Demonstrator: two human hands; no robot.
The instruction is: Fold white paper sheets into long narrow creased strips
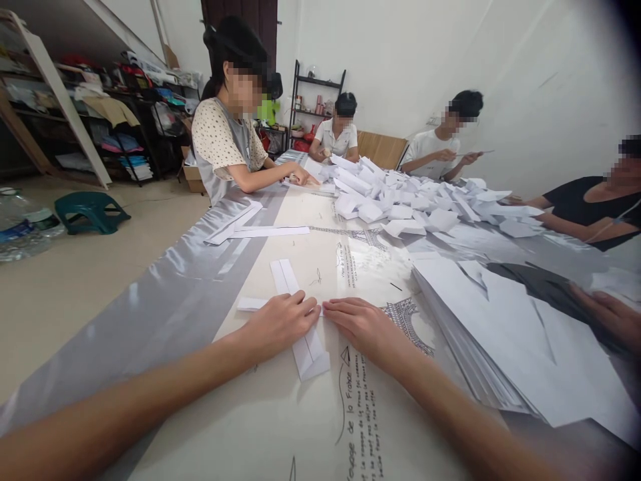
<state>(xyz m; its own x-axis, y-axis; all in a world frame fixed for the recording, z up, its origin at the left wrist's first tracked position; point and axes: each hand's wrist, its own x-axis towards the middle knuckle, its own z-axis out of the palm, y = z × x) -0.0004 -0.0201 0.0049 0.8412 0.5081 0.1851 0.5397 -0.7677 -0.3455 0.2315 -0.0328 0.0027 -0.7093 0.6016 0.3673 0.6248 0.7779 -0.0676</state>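
Observation:
My left hand (288, 319) is closed, fingers bent, on a narrow folded white paper strip (249, 304), whose end sticks out to the left. Under that hand a second folded paper strip (309, 354) runs crosswise, with a lengthwise crease and a corner folded over at its near end. My right hand (358, 325) meets the left at the fingertips. Its fingers are pressed together at the strip's right end, most of which the hands hide. Farther off lie more folded strips (270, 232), apart from both hands.
A stack of white paper sheets (511, 327) stands on the right of the printed tablecloth (230, 414). A large heap of folded paper pieces (400, 197) covers the far part. Several people sit round the table, their hands on paper. A green stool (93, 210) is on the floor.

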